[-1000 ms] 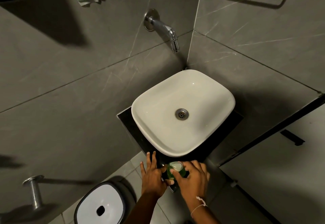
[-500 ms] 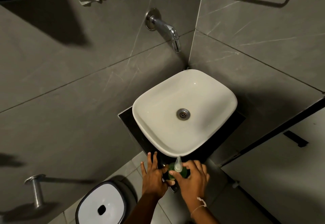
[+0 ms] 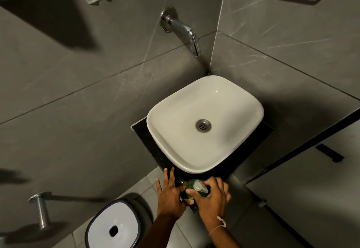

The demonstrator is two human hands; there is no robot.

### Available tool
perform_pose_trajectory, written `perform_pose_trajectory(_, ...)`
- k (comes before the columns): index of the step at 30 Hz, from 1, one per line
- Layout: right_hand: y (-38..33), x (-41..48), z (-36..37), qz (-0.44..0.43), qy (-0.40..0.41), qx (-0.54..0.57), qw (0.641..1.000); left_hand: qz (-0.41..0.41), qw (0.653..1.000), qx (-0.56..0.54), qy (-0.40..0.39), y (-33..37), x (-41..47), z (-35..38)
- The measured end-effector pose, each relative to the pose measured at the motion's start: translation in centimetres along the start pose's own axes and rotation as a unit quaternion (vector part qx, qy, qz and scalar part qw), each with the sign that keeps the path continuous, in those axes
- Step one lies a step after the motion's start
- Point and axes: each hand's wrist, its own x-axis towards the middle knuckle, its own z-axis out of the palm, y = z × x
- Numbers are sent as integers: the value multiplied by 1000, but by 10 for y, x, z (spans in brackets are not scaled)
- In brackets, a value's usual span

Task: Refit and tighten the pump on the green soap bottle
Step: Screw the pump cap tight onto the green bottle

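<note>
Green soap bottle (image 3: 190, 185) standing on near edge of bench (image 3: 144, 136), just beside sink (image 3: 175, 150). Right hand (image 3: 211, 199) gripping pump (image 3: 199, 185) on top, likely tightening it. Left hand (image 3: 168, 192) lying flat, fingers straight, touching bottle's left side. Next: turning pump snug, keeping bottle steady.

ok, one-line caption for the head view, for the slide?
Right hand grips the pump on the green soap bottle, left hand straight-fingered beside it, in front of the white basin.

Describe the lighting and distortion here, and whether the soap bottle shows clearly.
Head view: dim, with hard shadows on the grey wall; wide-angle lens skews the tile joints; glints on the basin and tap; green bottle and pump small, partly covered by the right hand.
</note>
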Motion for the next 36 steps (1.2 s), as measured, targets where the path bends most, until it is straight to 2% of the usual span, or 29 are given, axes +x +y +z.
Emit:
perform_pose_trajectory(7, 2, 1, -9, -29, -37, 3, 999, 2, 1000, 15, -7, 0, 0, -1)
perform_pose_trajectory(14, -18, -1, -3, 36, 11, -5, 999, -4, 1000, 6, -6, 1, 0, -2)
perform_pose_trajectory(19, -3, -5, -10, -23, -25, -10, 999, 1, 1000, 20, -13, 1, 0, -3)
perform_pose_trajectory(25, -19, -1, -3, 40, 15, -25, 999, 2, 1000, 16, -6, 1, -1, -3)
perform_pose_trajectory(30, -1, -11, -8, -17, -8, -6, 1000, 6, 1000, 27, -12, 0, 0, -2)
perform_pose_trajectory(36, -12, -4, -4, 50, 15, 3, 999, 3, 1000, 23, -4, 1, 1, 0)
